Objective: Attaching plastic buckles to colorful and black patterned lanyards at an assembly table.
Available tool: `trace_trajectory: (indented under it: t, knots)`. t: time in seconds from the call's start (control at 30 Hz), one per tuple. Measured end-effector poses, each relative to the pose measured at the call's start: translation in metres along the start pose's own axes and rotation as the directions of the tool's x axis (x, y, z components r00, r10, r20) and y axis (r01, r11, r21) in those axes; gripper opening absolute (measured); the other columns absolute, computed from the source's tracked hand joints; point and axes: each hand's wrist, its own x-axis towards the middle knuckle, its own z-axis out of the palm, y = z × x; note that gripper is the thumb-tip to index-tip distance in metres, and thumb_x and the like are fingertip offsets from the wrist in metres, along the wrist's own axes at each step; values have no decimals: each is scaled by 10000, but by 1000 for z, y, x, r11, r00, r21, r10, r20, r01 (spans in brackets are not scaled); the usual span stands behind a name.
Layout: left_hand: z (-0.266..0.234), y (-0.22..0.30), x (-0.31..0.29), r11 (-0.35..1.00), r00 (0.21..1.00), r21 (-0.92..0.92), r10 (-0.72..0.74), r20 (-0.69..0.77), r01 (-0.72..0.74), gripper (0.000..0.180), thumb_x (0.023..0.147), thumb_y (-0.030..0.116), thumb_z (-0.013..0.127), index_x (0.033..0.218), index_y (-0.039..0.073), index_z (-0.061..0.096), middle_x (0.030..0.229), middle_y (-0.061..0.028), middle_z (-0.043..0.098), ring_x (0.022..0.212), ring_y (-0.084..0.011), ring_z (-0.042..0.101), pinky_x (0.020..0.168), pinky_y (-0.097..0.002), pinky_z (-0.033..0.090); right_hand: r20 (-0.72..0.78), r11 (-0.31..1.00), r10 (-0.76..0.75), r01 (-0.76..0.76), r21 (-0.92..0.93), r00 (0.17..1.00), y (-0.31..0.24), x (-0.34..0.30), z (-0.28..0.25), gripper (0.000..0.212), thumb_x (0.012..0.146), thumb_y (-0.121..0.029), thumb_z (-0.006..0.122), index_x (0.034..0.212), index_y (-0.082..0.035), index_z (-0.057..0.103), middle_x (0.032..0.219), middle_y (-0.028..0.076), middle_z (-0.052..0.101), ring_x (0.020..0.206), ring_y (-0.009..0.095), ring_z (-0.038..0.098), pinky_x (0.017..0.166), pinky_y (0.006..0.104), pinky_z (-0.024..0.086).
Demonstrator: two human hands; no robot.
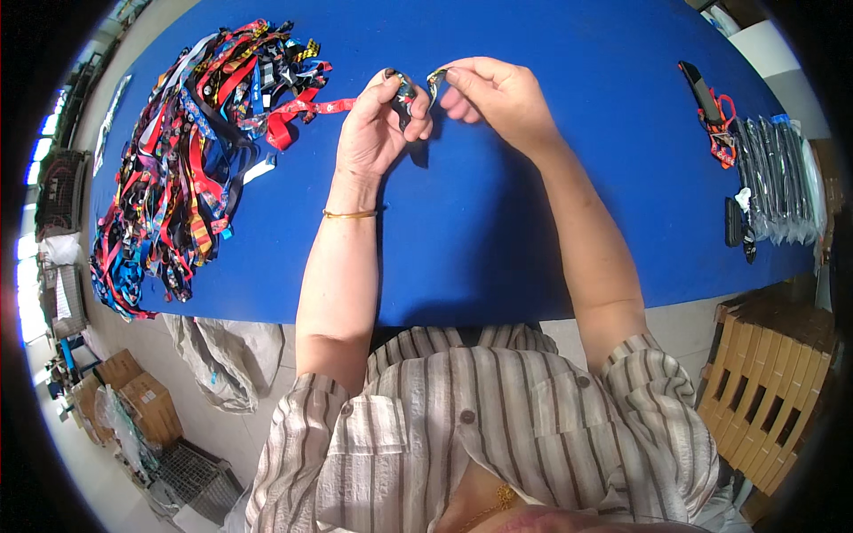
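Note:
Over the far middle of the blue table, my left hand [366,133] is closed around a dark, multicoloured printed lanyard [404,98], which is looped over the fingers. My right hand [511,99] pinches a thin patterned part of the strap between thumb and forefinger, just to the right of the left hand. Part of the strap is hidden inside the fingers. To the left lies a large heap of colourful lanyards [200,133], tangled together. From this heap a red strap [333,106] reaches toward my left wrist.
The blue tablecloth [471,249] spreads under both arms. At the right edge are clear-wrapped dark packets [773,178], red-handled scissors [724,111] and a small black object [733,222]. Cardboard pieces [760,391] stand below at right; boxes [151,404] sit on the floor at left.

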Motion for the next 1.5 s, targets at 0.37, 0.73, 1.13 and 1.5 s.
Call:
trace_trajectory:
  t: [0.37,0.73,1.13,1.5]
  knots:
    - [1,4,-1,999,1000,45,5,30,-6,197,993,213,512,911,36,542,704,-109,592,536,-154,487,531,-303,448,102,933,126,-152,325,987,-9,-3,1,286,1011,-247,565,1121,15,601,976,120,693,846,177,697,744,291,578]
    - [3,2,1,993,999,116,-34,-4,34,233,985,233,542,943,13,606,664,-84,577,501,-129,465,487,-274,433,18,979,94,-95,180,995,13,5,5,159,955,-104,631,1046,25,618,901,104,693,813,140,687,739,266,584]
    - [8,-3,0,962,984,207,-174,-35,177,240,978,217,550,935,-7,625,610,-36,542,444,-69,399,432,-224,380,-113,997,-72,74,18,991,20,3,11,144,919,-156,687,938,-13,696,763,0,669,701,40,587,643,199,485]
    - [4,-6,1,917,982,356,-148,-116,180,269,1005,273,535,982,16,607,632,-7,529,436,-60,362,456,-217,362,-12,997,-29,28,-71,1000,7,1,5,200,966,-160,615,1016,13,702,835,24,709,768,66,629,672,225,508]
